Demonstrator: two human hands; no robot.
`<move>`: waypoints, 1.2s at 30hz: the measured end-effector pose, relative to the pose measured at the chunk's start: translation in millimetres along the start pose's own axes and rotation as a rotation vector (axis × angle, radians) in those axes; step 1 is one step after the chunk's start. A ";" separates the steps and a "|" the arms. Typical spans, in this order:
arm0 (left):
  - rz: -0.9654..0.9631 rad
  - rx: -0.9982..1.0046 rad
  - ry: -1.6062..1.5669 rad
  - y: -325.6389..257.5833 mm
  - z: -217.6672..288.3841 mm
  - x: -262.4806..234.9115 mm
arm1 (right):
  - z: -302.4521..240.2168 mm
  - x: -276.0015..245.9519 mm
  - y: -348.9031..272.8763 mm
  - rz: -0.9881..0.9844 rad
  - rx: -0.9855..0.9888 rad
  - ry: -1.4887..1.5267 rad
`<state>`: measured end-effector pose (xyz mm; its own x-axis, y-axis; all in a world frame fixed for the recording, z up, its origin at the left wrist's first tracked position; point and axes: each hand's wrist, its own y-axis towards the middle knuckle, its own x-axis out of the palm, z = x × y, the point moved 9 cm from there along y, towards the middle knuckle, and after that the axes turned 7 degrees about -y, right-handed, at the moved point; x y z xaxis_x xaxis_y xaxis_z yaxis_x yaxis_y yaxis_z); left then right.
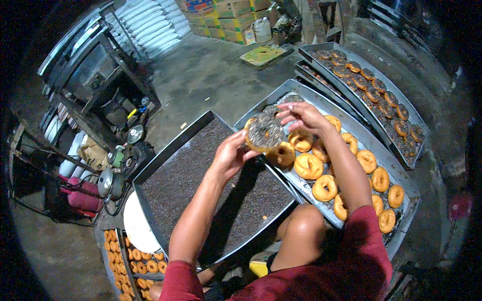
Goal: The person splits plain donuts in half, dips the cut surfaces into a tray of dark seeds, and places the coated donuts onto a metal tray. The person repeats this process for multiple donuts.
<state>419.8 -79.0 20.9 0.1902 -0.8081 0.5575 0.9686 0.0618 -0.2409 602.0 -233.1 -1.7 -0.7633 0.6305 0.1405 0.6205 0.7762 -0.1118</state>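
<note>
My left hand (pixel 233 153) grips a ring doughnut (pixel 257 131) whose upper face is covered in dark sprinkles; its plain golden side shows along the lower edge. It is held up near the corner where two trays meet. Close to the doughnut's right side is my right hand (pixel 304 118), fingers apart; whether a fingertip touches the doughnut I cannot tell. Below my left arm lies a deep tray of dark sprinkles (pixel 175 185). Under my right arm a metal tray (pixel 409 200) bears plain golden doughnuts (pixel 308 166), with sprinkle-covered ones at its far end.
Stacked trays of sprinkled doughnuts (pixel 371 83) stand at the far right. More plain doughnuts (pixel 138 255) lie in trays at the lower left, beside a white round container (pixel 138 226). Pots (pixel 111 183) and a pink gas cylinder (pixel 83 194) are left. Cardboard boxes (pixel 233 22) line the back.
</note>
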 end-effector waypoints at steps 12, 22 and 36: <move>-0.191 0.121 1.690 156.9 -108.3 42.4 | 46.6 -154.9 -43.8 0.585 0.070 -0.021; 0.003 0.524 1.574 77.7 -38.4 91.8 | 42.9 -184.6 -47.1 1.061 0.126 -1.282; 0.169 0.339 -0.646 -126.6 0.7 -79.8 | 9.7 -11.8 -45.9 0.600 0.095 -1.501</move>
<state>282.1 -21.9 7.4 0.2958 -0.2733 0.9153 0.8943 0.4159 -0.1649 580.8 -276.1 -7.9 0.0582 0.2165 -0.9746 0.9091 0.3919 0.1413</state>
